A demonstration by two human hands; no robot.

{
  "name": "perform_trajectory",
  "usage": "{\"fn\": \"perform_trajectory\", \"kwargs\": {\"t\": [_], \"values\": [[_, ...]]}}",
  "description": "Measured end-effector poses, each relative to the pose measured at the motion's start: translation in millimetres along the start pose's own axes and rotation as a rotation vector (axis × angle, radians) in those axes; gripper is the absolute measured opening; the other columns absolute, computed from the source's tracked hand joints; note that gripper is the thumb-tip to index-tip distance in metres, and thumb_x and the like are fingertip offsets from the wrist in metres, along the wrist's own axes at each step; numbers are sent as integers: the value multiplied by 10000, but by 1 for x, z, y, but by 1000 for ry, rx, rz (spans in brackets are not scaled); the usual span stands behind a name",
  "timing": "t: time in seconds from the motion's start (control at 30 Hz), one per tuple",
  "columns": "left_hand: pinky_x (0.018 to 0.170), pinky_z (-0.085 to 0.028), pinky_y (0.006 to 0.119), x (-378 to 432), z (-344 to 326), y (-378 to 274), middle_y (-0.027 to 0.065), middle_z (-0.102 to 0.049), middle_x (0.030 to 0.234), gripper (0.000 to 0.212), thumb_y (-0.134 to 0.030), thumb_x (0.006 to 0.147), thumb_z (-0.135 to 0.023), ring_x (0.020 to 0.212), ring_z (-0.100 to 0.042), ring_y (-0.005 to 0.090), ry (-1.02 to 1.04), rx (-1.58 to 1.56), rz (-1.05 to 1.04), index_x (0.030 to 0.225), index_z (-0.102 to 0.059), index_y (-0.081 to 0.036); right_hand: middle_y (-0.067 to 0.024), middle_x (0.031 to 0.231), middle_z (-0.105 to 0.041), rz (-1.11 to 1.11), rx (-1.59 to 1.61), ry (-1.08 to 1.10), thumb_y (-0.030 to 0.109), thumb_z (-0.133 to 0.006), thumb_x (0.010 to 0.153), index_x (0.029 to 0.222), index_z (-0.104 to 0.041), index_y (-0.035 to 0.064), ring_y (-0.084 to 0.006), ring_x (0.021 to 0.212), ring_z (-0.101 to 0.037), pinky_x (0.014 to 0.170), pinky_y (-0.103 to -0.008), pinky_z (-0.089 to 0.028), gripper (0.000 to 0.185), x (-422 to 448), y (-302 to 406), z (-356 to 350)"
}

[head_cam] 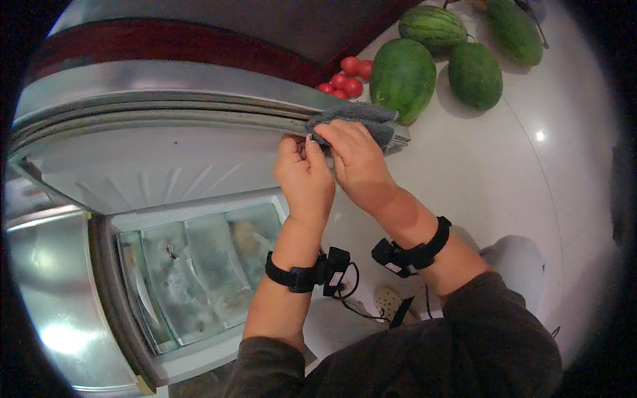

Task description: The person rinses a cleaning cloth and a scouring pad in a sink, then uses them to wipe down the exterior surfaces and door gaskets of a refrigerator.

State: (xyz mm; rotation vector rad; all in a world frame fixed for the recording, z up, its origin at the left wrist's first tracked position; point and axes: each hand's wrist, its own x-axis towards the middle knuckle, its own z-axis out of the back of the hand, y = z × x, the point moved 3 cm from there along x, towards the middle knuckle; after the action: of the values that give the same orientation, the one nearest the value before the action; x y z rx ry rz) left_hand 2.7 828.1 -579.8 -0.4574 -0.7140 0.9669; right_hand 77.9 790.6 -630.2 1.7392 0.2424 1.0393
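A refrigerator door [149,159] stands ajar, with its pale rubber seal [199,118] running along the edge. A grey cloth [358,117] lies over the door's right end. My right hand [356,154] presses on this cloth with bent fingers. Close beside it, my left hand [306,169] is curled at the inner side of the seal, its thumb next to the cloth; a dark bit shows between its fingers, and whether it grips the cloth cannot be told. Below the door, freezer drawers [209,268] with clear, frosted fronts sit inside the white compartment.
Several watermelons [403,77] and several red tomatoes [352,88] lie on the pale tiled floor [522,164] beyond the door's right end. A shiny metal door panel [54,288] is at the left. A clog-type shoe [390,301] shows below my wrists, beside hanging black cables.
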Motion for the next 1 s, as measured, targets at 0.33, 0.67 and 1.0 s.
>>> {"fn": "perform_trajectory", "kwargs": {"t": [0.33, 0.67, 1.0], "values": [[613, -426, 261, 4, -4, -2, 87, -569, 758, 138, -100, 755, -531, 701, -525, 135, -26, 28, 25, 811, -474, 13, -128, 841, -524, 57, 72, 27, 39, -520, 640, 892, -549, 11, -305, 809, -486, 723, -356, -411, 255, 29, 24, 0], [686, -433, 279, 2, -2, 4, 141, -550, 844, 150, 7, 779, -426, 780, -556, 191, 9, -5, -15, 924, -440, 39, -103, 868, -508, -33, -56, 200, 24, -469, 669, 912, -550, 55, -291, 846, -468, 722, -361, -408, 258, 14, 7, 10], [602, -413, 274, 10, 3, 7, 120, -549, 738, 203, -163, 850, -415, 670, -524, 183, 70, -28, 175, 831, -475, 30, -145, 858, -523, -202, 24, 207, -52, -466, 670, 910, -550, 7, -309, 825, -490, 728, -348, -407, 261, 15, -2, 7]]}}
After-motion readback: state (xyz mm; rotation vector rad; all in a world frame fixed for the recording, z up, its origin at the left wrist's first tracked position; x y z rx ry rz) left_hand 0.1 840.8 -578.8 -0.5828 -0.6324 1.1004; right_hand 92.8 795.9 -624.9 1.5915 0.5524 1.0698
